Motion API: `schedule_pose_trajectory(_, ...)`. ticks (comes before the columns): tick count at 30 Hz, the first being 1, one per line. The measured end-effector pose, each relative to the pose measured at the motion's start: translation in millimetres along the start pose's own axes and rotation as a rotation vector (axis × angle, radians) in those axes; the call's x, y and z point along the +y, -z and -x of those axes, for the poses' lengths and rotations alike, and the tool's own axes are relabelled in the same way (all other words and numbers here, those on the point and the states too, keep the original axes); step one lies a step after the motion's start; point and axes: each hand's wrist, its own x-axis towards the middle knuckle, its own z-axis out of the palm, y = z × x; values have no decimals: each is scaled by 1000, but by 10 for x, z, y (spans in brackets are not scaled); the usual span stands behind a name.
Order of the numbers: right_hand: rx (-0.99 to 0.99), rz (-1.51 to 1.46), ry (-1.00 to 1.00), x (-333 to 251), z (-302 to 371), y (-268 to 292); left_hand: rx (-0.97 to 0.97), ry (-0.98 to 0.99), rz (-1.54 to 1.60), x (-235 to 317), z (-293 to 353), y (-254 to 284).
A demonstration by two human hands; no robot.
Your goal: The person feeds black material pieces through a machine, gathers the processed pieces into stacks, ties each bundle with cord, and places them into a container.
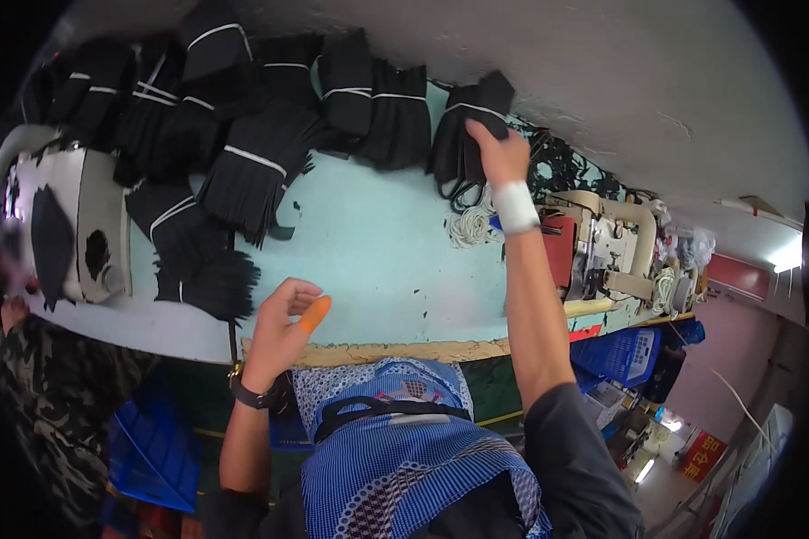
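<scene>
One black-strip bundle, tied apparently for order, is gripped at one o'clock by right hand; left hand is half-curled, empty.

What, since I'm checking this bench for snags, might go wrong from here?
Held in the right hand, the black bundle has its lower end close to the white cord and might catch on it. The right forearm appears close to the sewing machine and could bump it. The left hand might brush the nearby black strips out of line.
</scene>
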Motion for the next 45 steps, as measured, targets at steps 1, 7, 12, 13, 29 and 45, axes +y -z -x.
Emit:
schedule_pose_trajectory(1, -34, -182, 4, -204, 293, 114, -33, -23, 41, 41, -83, -38)
schedule_pose_trajectory(7, -435, -937, -341, -301, 1884, 917, -454, -28, 606, 265, -477, -667)
schedule_pose_trajectory(12, -217, 140, 363, -367, 2476, 934, -658, 24, 618, 285, -180, -973)
schedule_pose_trajectory(13, -92, 77, 437, -361, 2510, 983, -680, 20, 598, 301, -71, -1005)
schedule_pose_trajectory(29, -330, -292, 868, 266, 2832, 1505, -347, 244, 1028, -77, 1159, -1348)
schedule_pose_trajectory(45, -1307, -628, 354, -13, 3075, 1788, -1119, 234, 77, 455, 751, -416)
